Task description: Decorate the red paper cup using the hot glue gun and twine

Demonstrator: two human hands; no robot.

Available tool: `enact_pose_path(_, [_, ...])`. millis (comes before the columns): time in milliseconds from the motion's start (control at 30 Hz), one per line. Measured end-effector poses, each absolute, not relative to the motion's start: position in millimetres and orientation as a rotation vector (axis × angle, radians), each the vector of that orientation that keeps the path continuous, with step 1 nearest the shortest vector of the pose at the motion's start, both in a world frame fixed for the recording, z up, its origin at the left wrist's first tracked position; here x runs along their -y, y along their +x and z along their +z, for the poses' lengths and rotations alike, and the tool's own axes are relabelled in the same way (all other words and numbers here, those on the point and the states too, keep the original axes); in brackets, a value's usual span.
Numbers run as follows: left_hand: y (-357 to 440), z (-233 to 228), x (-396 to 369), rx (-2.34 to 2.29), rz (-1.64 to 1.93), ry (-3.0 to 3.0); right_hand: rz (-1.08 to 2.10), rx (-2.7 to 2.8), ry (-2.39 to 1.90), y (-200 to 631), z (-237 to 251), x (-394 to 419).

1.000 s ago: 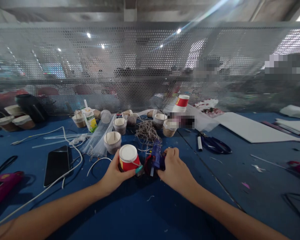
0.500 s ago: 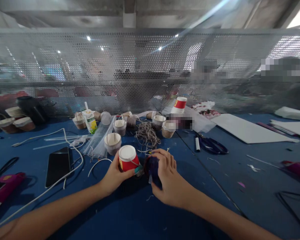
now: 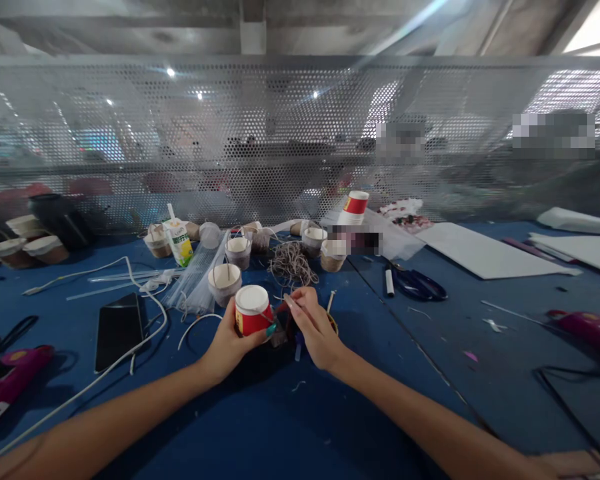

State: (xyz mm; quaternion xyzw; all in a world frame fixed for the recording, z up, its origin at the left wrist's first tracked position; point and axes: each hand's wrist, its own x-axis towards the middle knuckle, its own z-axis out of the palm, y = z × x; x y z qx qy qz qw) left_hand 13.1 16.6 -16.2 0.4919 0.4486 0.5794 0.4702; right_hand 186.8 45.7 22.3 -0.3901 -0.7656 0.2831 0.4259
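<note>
My left hand [image 3: 230,343] is wrapped round a red paper cup [image 3: 253,320], which is turned with its white base up. A thin string crosses the cup's side. Just right of the cup, my right hand [image 3: 314,330] has its fingertips pressed together; whatever they pinch is too small to make out. Under and beside that hand lies a small dark blue object [image 3: 299,347], mostly hidden. Beyond the hands sits a tangled heap of grey-brown twine [image 3: 293,265]. Twine-wrapped cups with handles [image 3: 225,283] stand behind the red cup.
On the left are a black phone [image 3: 120,333], a white cable [image 3: 163,313] and a magenta glue gun [image 3: 17,373]. Clear glue sticks [image 3: 197,283] lie near a drink pouch [image 3: 179,243]. Rightward are scissors [image 3: 420,285], a marker [image 3: 389,283], white board [image 3: 495,250] and another glue gun [image 3: 585,330].
My right hand has let go of the dark blue round object, turned, and brought its fingertips up beside the cup. My left hand still grips the red cup in much the same place.
</note>
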Motion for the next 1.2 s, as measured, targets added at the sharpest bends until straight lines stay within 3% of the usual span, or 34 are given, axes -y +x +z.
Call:
enact_pose_path(333, [13.9, -14.9, -16.2, -1.068, 1.417, 1.186, 0.859, 1.97, -0.899, 192.0, 19.4, -34.6])
enact_pose_path(467, [14.6, -13.2, -15.4, -1.041, 1.396, 1.173, 1.053, 1.98, -0.795, 192.8, 20.5, -30.0])
enact_pose_path(900, [16.4, -13.4, -16.4, -1.035, 1.467, 1.133, 1.37, 1.698, -0.759, 187.8, 27.9, -15.6])
enact_pose_path(1200, [17.0, -13.3, -14.7, -1.08, 1.564, 1.041, 1.537, 1.63, -0.668, 186.7, 8.4, -10.1])
